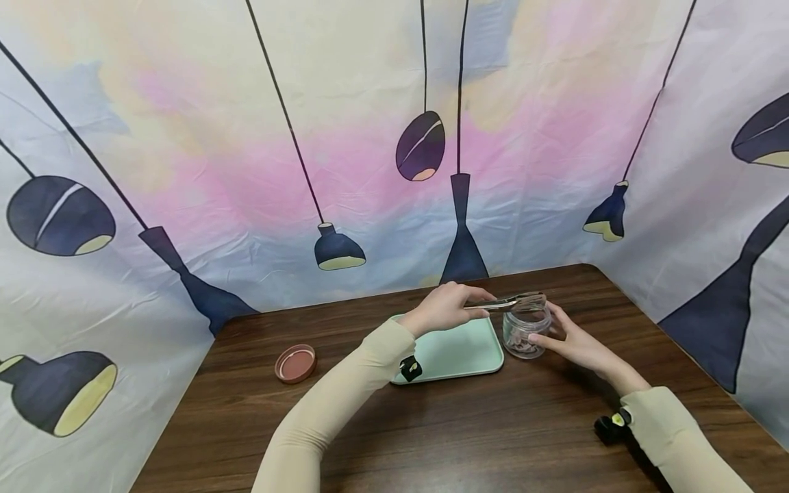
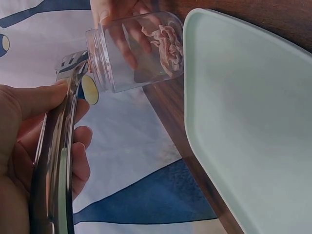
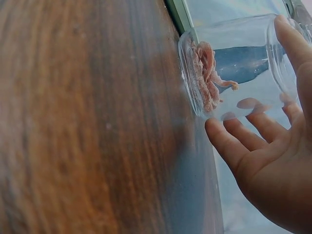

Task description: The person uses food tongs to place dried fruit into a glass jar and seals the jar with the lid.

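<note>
My left hand (image 1: 448,308) grips a pair of metal tongs (image 2: 54,131), thumb on one side and fingers on the other. The slotted tips are right at the mouth of a clear jar (image 1: 524,337), and no food shows between them. Several pale pinkish, shrivelled strips (image 3: 207,78) lie in the bottom of that jar, which stands upright on the table. With thumb and fingers on opposite sides, my right hand (image 1: 576,342) holds the jar.
A pale green tray (image 1: 459,352) lies on the dark wooden table (image 1: 468,438), just left of the jar. Farther left is a reddish-brown round lid (image 1: 296,363), its inner side up. Printed cloth (image 1: 370,185) hangs behind the table and along both sides.
</note>
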Demonstrator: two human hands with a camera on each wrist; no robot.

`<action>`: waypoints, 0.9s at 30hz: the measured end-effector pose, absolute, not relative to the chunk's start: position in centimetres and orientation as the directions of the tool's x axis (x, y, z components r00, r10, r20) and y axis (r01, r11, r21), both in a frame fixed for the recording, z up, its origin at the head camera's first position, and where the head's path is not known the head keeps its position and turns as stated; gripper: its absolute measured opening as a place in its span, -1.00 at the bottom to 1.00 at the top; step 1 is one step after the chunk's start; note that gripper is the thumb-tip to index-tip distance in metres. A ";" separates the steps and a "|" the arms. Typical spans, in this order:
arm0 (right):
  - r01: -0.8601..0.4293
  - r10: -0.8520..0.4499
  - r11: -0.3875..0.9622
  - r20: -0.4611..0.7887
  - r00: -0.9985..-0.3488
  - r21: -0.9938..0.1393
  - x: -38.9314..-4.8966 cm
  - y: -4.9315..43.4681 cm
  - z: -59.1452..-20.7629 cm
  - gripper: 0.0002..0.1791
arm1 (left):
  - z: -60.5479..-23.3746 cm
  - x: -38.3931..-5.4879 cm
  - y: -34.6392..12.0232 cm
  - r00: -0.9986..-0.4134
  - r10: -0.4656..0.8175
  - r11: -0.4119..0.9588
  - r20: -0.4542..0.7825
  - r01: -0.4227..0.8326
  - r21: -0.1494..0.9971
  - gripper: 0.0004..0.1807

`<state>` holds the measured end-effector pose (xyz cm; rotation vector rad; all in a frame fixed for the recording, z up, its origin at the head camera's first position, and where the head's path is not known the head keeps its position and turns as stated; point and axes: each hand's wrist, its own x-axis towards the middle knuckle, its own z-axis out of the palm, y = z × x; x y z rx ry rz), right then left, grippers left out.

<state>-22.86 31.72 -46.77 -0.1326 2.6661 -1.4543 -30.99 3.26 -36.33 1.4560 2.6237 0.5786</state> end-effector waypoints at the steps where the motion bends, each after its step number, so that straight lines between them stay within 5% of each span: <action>1: -0.030 -0.126 0.538 -0.045 -0.991 -0.843 -22.9 31.7 -46.8 0.18 | -36.3 -31.0 3.3 -0.543 0.833 0.475 0.106 0.801 0.365 -0.61; 27: -0.026 -0.133 0.513 -0.049 -0.990 -0.858 -22.9 31.7 -46.7 0.17 | -36.3 -30.7 3.7 -0.550 0.830 0.493 0.093 0.800 0.342 -0.61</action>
